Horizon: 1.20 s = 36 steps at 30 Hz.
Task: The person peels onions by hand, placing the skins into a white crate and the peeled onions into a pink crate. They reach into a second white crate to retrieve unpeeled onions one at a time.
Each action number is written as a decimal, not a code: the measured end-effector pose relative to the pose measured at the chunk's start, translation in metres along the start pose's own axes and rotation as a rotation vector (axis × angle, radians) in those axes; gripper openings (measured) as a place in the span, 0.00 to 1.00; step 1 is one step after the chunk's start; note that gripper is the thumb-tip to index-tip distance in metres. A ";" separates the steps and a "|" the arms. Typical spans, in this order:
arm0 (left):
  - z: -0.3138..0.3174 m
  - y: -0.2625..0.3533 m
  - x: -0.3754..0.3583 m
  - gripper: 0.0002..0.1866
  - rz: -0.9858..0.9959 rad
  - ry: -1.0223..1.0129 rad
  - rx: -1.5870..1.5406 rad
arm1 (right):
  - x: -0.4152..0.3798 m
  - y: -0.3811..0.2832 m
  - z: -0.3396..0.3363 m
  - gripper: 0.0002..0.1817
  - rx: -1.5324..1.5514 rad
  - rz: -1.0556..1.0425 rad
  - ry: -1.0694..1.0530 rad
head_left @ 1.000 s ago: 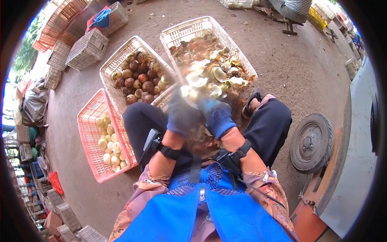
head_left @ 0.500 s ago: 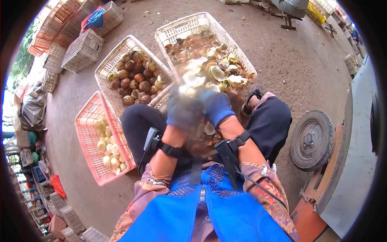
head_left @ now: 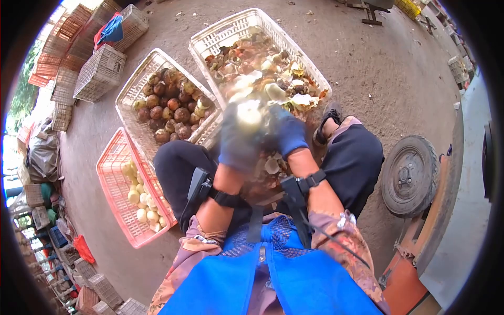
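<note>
Piece in work: pale round piece [head_left: 250, 113], whitish, glaring and blurred, at the left hand's fingertips, before the near end of the peelings crate [head_left: 296, 49].
Left hand [head_left: 237, 137]: gloved, fingers curled about the piece; grip detail blurred.
Right hand [head_left: 287, 130]: blue-gloved, beside the left; finger spread and any hold cannot be told.
Adjacent stock: brown round produce [head_left: 170, 105] in a white crate [head_left: 135, 79]; pale produce [head_left: 140, 198] in a pink crate [head_left: 114, 178].
Obstructions: knees flank the forearms; crates crowd front and left.
Clearance: bare floor [head_left: 383, 79] right of the peelings crate, running toward the wheel [head_left: 409, 176].
</note>
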<state>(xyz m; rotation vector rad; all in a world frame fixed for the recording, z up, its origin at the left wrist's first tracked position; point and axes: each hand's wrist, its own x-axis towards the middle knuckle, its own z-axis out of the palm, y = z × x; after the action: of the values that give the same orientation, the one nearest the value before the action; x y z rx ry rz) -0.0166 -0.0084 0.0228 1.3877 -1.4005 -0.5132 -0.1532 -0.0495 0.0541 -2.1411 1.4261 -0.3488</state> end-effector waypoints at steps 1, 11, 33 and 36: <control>0.002 0.006 0.005 0.18 -0.290 0.071 -0.475 | 0.002 0.000 -0.002 0.17 0.140 0.135 0.039; -0.017 0.061 0.021 0.21 -0.965 0.171 -1.324 | -0.005 0.012 -0.003 0.06 -0.212 -0.269 0.025; -0.014 0.048 0.015 0.22 -0.863 0.076 -1.387 | -0.009 0.010 -0.008 0.07 0.221 -0.036 0.111; -0.013 0.023 0.004 0.23 -0.637 -0.100 -1.164 | -0.015 0.012 -0.014 0.06 -0.027 -0.250 0.120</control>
<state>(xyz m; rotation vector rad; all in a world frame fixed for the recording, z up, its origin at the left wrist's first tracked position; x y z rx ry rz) -0.0148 -0.0025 0.0485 0.7685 -0.4513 -1.5235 -0.1752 -0.0436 0.0606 -2.3608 1.2327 -0.5620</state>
